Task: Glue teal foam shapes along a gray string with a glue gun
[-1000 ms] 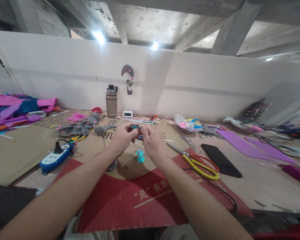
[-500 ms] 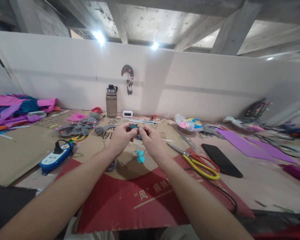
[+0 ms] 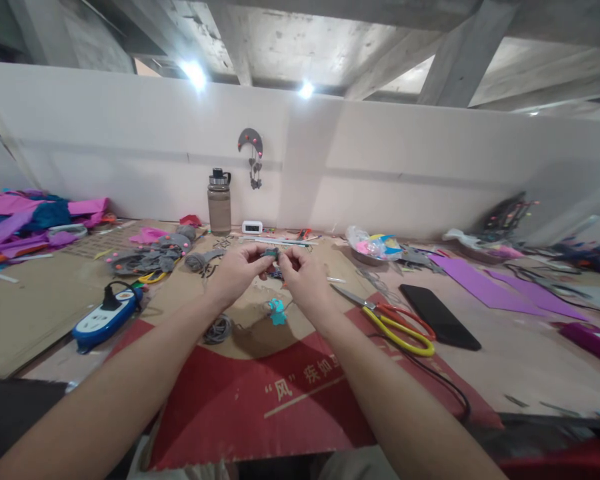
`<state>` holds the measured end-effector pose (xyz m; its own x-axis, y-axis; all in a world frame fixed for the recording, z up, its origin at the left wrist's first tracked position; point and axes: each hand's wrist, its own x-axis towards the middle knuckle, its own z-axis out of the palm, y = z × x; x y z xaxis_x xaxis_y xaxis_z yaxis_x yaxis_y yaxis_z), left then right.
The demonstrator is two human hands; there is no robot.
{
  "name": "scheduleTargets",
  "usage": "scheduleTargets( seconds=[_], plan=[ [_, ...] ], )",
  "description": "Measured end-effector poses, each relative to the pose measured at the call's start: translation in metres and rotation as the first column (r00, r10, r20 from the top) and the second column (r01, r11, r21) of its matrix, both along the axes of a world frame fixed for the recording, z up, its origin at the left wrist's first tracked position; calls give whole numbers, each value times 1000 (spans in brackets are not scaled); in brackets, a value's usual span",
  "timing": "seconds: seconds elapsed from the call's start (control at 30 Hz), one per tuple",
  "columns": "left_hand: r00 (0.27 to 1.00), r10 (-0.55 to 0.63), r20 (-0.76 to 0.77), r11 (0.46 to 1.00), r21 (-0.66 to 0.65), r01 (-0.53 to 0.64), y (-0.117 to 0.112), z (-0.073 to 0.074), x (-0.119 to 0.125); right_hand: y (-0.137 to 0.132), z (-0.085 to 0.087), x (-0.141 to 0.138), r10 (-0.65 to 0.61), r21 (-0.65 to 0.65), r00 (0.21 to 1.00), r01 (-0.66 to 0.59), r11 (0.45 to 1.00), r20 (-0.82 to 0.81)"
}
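Note:
Both hands meet above the cardboard sheet (image 3: 260, 413), over its middle. My left hand (image 3: 236, 272) pinches a small grey and teal felt piece (image 3: 270, 253) between thumb and finger. My right hand (image 3: 303, 275) is closed on the piece's right side; the fingers hide most of it. Below the hands is a turquoise flower-shaped piece (image 3: 277, 312) with a thin grey cord by it; whether it hangs or lies on the cardboard I cannot tell. A coil of grey cord (image 3: 218, 329) lies beside my left forearm.
Scissors (image 3: 400, 332) and a black phone (image 3: 437, 315) lie right of my right forearm. A blue-white power strip (image 3: 107, 319) is at left. Behind stand a water bottle (image 3: 219, 207), a small clock (image 3: 252, 227) and a bowl of scraps (image 3: 373, 250). Purple sheets (image 3: 485, 283) lie farther right.
The view has shifted slightly, so things sit a little farther left. My hands still hold the small piece, with the right fingers turned a little around it. The turquoise flower looks slightly turned.

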<state>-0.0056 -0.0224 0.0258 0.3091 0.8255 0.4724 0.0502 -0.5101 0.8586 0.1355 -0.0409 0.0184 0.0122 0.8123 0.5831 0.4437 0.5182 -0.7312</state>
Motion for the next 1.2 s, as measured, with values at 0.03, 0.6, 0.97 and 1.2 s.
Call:
scheduleTargets(
  seconds=[0.03, 0.6, 0.97, 1.2],
  plan=[
    [1000, 4, -13, 1000, 5, -4, 0, 0, 0, 0, 0, 0, -16, 5, 1000, 16, 1000, 12],
    [973, 17, 229, 971, -238, 39, 9, -13, 4, 14, -10, 9, 30, -123, 999, -32, 992, -16],
    [992, 11, 126, 985, -172, 11, 4, -11, 6, 12, -7, 8, -44, -61, 999, 45, 997, 31],
    [999, -2, 46, 991, -136, 8, 2, -10, 4, 7, -9, 6, -196, 149, 950, 163, 975, 243]
  ],
)
